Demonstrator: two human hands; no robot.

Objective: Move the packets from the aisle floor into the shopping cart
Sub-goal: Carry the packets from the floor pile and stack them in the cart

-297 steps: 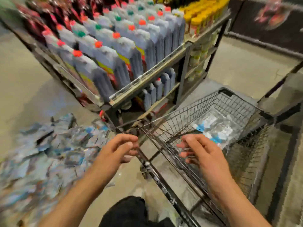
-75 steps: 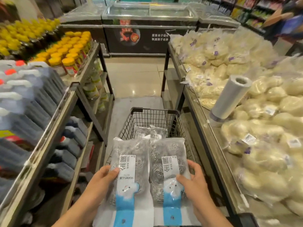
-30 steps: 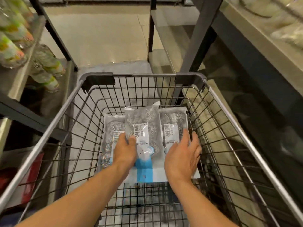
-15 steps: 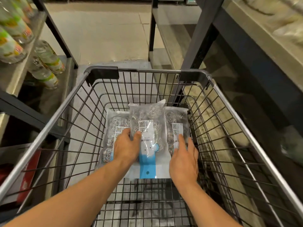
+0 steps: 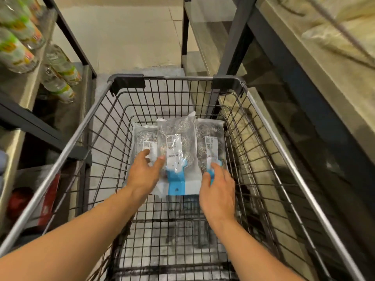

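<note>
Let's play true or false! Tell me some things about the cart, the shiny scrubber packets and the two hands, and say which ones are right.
1. Packets of steel wool scrubbers lie on the bottom of the shopping cart. True.
2. The cart is made of solid red plastic. False: it is dark wire mesh with a metal rim.
3. The left hand has its fingers on the packets. True.
4. The right hand is gripping the cart's rim. False: it reaches down inside the basket, fingertips at the rightmost packet.
5. The middle packet overlaps the ones beside it. True.
6. Bottles stand on a shelf to the right of the cart. False: they are on the left.
</note>
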